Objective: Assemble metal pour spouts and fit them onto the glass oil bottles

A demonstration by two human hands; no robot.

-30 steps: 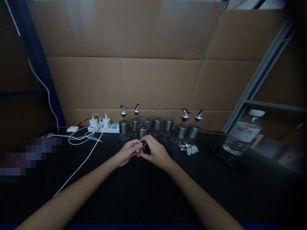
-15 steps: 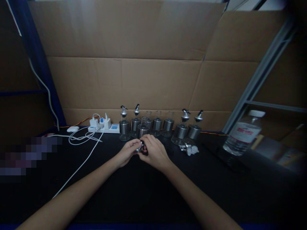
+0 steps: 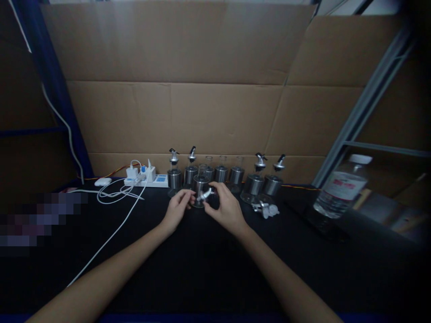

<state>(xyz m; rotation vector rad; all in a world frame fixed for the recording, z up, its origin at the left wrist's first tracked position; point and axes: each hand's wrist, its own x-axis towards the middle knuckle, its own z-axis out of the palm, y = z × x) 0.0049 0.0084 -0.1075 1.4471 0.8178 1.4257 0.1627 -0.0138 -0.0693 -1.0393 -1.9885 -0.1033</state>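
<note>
A: Entries from the left, faults included?

B: White power strip (image 3: pixel 159 181), one, well apart from the hands. Bottles with spouts fitted, first pair (image 3: pixel 174 178), upright. Possible fault: a knock, should the left hand (image 3: pixel 177 208) swing back into the nearer one.

A: Condition of that hand?

B: Fingers loosely curled, tips nearly together, just beside the front bottle. Whether anything sits between them, I cannot tell.

A: Front bottle?

B: Front bottle (image 3: pixel 201 183), glass with metal sleeve, upright, neck bare, three bare-necked bottles (image 3: pixel 220 174) behind it. Likely fault: tipping or shoving into those, caused by a nudge from either hand.

A: And the loose spout?

B: Loose spout (image 3: pixel 205 194), silver, blurred, tilted. Likely fault: a slip onto the table, caused by a slight pinch on a small, smooth part. Position: between thumb and forefinger of the right hand (image 3: pixel 228 208), those two parted only by its length; it shows before the front bottle, contact with which cannot be told.

A: Remainder, rightward?

B: Second spouted pair (image 3: pixel 254 184), upright; clear-wrapped spout parts (image 3: pixel 266 209) lying before it; water bottle (image 3: pixel 340 190), capped.
</note>
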